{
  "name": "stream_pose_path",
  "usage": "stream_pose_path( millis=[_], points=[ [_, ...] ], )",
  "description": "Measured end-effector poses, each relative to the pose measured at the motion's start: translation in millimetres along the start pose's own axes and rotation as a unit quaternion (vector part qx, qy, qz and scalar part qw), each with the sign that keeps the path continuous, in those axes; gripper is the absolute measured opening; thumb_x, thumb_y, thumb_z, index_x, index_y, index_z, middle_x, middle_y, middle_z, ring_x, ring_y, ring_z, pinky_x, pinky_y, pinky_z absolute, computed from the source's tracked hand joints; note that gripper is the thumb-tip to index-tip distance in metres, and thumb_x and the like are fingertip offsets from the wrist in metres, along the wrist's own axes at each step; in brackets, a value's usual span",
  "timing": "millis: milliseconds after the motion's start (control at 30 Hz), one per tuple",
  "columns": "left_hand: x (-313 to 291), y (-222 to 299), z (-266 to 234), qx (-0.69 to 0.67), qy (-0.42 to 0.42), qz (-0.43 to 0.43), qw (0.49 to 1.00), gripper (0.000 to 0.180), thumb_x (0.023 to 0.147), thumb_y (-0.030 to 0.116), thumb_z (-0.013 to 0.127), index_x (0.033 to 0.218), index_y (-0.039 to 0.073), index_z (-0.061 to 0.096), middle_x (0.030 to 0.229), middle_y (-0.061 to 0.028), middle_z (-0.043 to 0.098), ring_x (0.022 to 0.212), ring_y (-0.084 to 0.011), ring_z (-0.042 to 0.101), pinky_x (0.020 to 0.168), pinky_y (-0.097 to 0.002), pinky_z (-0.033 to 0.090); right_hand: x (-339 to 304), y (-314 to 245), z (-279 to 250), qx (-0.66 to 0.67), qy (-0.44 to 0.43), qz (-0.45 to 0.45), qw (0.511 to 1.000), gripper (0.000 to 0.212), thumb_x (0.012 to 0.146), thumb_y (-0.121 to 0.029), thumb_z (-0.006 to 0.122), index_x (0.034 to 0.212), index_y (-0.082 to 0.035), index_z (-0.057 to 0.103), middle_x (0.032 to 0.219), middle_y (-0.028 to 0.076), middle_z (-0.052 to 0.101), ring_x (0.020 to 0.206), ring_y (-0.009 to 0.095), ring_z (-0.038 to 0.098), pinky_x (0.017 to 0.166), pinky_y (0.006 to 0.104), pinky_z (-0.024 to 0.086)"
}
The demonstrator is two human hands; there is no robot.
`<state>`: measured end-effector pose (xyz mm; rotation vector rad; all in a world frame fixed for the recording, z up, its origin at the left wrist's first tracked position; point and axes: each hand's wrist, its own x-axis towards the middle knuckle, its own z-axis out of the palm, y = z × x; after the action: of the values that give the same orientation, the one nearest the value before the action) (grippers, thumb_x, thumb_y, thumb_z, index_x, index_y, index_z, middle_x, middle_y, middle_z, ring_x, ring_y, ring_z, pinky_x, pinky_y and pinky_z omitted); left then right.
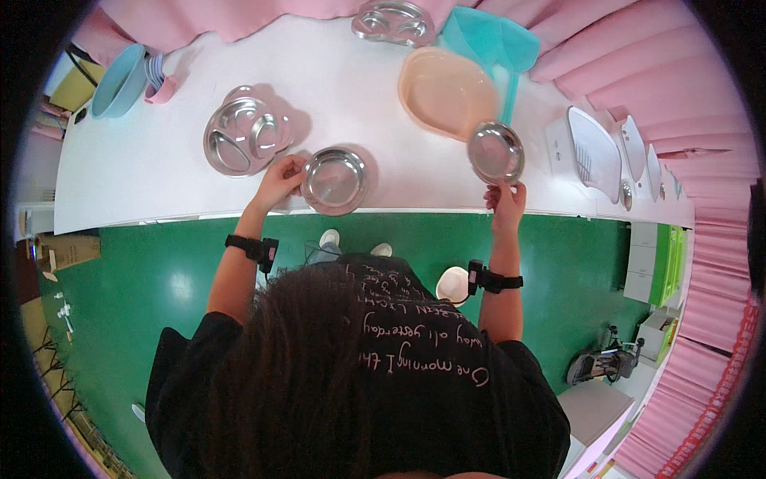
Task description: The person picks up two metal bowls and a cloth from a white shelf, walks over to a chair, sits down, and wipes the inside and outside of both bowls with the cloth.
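My left hand [279, 182] pinches the left rim of a round, shiny metal bowl [335, 180] near the table's front edge. The bowl's inside faces up, and nothing shows in it. Farther right, my right hand [507, 201] grips the near rim of a second round metal bowl [495, 152]. That bowl is tilted and partly overlaps the near edge of a peach plastic basin [447, 92]. Just beyond my left hand lies a divided metal plate [244, 136] with rounded ears.
Another divided metal plate [392, 22] and a turquoise plastic container [488, 40] stand at the back. At the far left are a blue basin [120, 82] and a pink cup [162, 90]. White racks [592, 152] line the right. A pale tub [452, 285] sits on the green floor.
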<state>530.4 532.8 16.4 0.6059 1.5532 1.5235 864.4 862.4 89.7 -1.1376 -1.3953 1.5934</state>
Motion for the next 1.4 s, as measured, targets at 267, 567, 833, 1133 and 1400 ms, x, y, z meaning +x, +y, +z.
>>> stream_pose_path(
  millis=[267,567,833,1133,1400],
  points=[
    [-5.8,9.6,-6.9,0.051,-0.015,-0.065,0.996,0.028,0.093,0.032,0.05,0.107,0.008,0.054,0.068,0.0027,0.057,0.053,-0.0054,0.055,0.041,-0.0182,0.04,-62.4,4.3,125.8,-0.071,-0.286,0.066,0.953,0.022,0.087,-0.009,0.053,0.102,-0.006,0.037,0.067,0.01,0.06,0.053,0.018,0.062,0.038,0.0228,0.039],
    [-7.1,9.8,-19.2,0.038,-0.098,-0.056,0.993,0.035,0.096,0.038,0.043,0.111,0.007,0.053,0.067,0.0002,0.057,0.054,-0.008,0.054,0.044,-0.0198,0.041,-87.5,38.2,175.5,-0.159,-0.348,0.14,0.913,0.019,0.087,-0.01,0.052,0.098,-0.006,0.037,0.069,0.01,0.06,0.053,0.018,0.062,0.037,0.0223,0.038],
    [-5.6,15.3,-26.7,0.058,-0.15,-0.048,0.986,0.027,0.093,0.028,0.051,0.112,0.008,0.05,0.073,-0.0004,0.057,0.06,-0.0079,0.055,0.046,-0.0207,0.042,-101.9,53.4,172.0,-0.156,-0.336,0.151,0.917,0.022,0.086,-0.014,0.058,0.097,-0.006,0.041,0.071,0.009,0.062,0.053,0.017,0.062,0.038,0.0223,0.038],
    [-4.5,11.5,-26.1,0.051,-0.159,-0.041,0.985,0.027,0.09,0.017,0.057,0.113,0.009,0.047,0.073,0.0017,0.056,0.059,-0.0074,0.055,0.045,-0.0198,0.041,-108.6,52.1,176.7,-0.257,-0.268,0.125,0.92,0.033,0.086,-0.021,0.063,0.102,-0.003,0.041,0.072,0.01,0.063,0.053,0.017,0.062,0.039,0.0234,0.039],
    [1.0,8.5,-24.4,0.069,-0.149,-0.037,0.986,0.033,0.088,0.014,0.059,0.118,0.007,0.046,0.075,0.0001,0.058,0.06,-0.0078,0.056,0.045,-0.0206,0.042,-103.5,76.7,176.8,-0.21,-0.269,0.105,0.934,0.036,0.091,-0.027,0.055,0.109,0.001,0.042,0.083,0.016,0.064,0.059,0.019,0.064,0.047,0.0294,0.048]
  ],
)
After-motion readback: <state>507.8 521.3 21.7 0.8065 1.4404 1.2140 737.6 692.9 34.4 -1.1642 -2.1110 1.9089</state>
